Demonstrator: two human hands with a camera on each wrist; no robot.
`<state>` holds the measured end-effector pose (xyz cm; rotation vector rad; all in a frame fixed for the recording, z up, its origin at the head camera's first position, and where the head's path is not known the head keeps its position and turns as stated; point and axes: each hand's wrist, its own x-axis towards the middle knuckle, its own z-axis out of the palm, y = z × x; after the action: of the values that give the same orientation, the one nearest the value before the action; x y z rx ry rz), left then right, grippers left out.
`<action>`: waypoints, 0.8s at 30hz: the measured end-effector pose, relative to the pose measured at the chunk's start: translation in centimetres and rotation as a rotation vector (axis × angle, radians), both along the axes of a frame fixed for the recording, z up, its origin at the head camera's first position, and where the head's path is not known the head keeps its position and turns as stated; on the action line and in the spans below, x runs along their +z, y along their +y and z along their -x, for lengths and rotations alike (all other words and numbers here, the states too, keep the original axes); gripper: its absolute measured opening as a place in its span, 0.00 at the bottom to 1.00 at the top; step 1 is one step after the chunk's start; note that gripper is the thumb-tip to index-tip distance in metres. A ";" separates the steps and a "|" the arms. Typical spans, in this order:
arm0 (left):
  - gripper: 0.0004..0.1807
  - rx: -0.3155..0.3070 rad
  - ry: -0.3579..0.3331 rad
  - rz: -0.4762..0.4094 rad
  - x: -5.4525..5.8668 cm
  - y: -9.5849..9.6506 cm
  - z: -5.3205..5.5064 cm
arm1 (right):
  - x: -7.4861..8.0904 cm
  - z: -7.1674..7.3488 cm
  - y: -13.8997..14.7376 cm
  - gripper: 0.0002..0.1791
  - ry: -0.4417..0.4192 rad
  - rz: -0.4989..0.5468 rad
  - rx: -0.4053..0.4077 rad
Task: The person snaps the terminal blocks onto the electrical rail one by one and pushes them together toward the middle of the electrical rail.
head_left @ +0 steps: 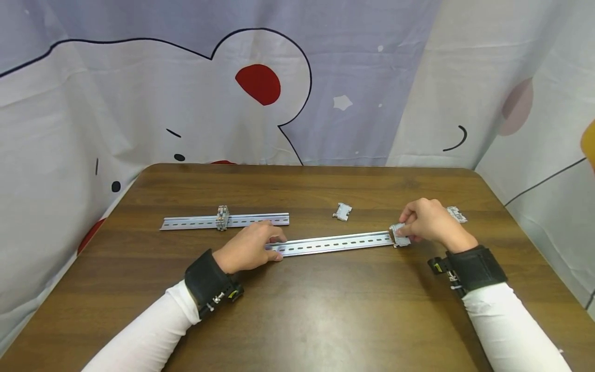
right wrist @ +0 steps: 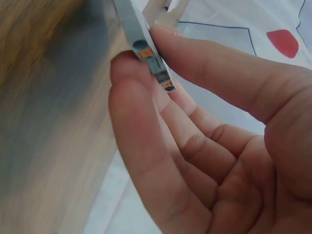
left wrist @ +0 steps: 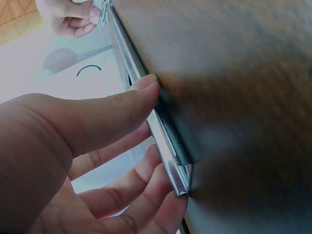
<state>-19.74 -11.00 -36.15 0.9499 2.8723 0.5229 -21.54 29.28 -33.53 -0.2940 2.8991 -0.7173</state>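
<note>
A slotted metal DIN rail (head_left: 334,243) lies slightly slanted across the middle of the table. At its left end, my left hand (head_left: 251,247) grips it, thumb on the near edge and fingers along the far edge; the left wrist view shows the rail (left wrist: 168,151) between them. My right hand (head_left: 429,222) pinches a thin grey terminal block (head_left: 400,235) between thumb and fingers, right at the rail's other end. In the right wrist view, orange spots show along the narrow edge of this terminal block (right wrist: 134,29).
Behind my left hand lies a second DIN rail (head_left: 186,222), carrying a small stack of terminal blocks (head_left: 222,218). One loose terminal block (head_left: 342,212) lies beyond the near rail, and another (head_left: 457,214) lies beyond my right hand. A printed curtain (head_left: 348,77) hangs behind the wooden table (head_left: 316,310).
</note>
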 end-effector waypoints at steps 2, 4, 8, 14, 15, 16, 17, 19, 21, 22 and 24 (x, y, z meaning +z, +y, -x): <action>0.17 0.000 0.005 0.001 0.0 0.0 -0.1 | 0.0 -0.1 -0.3 0.13 -0.009 0.007 0.008; 0.16 -0.002 0.010 0.002 0.0 -0.1 -0.1 | 0.1 -0.2 -0.6 0.13 -0.009 0.012 0.016; 0.15 -0.022 0.039 0.012 -0.1 -0.2 -0.2 | -0.1 -0.2 -0.9 0.12 0.002 0.021 0.020; 0.16 -0.050 0.047 -0.013 -0.2 -0.3 -0.1 | -0.4 -0.4 -1.3 0.11 0.047 0.010 0.023; 0.16 -0.044 0.038 -0.020 -0.2 -0.3 -0.1 | -0.5 -0.4 -1.4 0.11 0.063 0.000 0.025; 0.17 -0.036 0.027 -0.026 -0.2 -0.3 -0.1 | -0.5 -0.5 -1.5 0.11 0.077 -0.011 0.028; 0.17 -0.027 0.017 -0.029 -0.2 -0.3 0.0 | -0.5 -0.5 -1.7 0.11 0.091 -0.020 0.029; 0.17 -0.012 0.000 -0.031 -0.3 -0.3 0.0 | -0.6 -0.5 -1.9 0.10 0.121 -0.041 0.030; 0.17 -0.004 -0.012 -0.032 -0.3 -0.3 0.1 | -0.6 -0.6 -2.2 0.09 0.153 -0.064 0.031; 0.17 -0.004 -0.012 -0.031 -0.3 -0.3 0.1 | -0.6 -0.6 -2.3 0.09 0.172 -0.075 0.032; 0.17 -0.005 -0.015 -0.032 -0.3 -0.3 0.2 | -0.6 -0.6 -2.5 0.08 0.215 -0.099 0.038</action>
<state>-19.93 -11.32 -36.46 0.9532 2.8557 0.5752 -20.92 26.76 -34.10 -0.4379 3.1092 -0.5651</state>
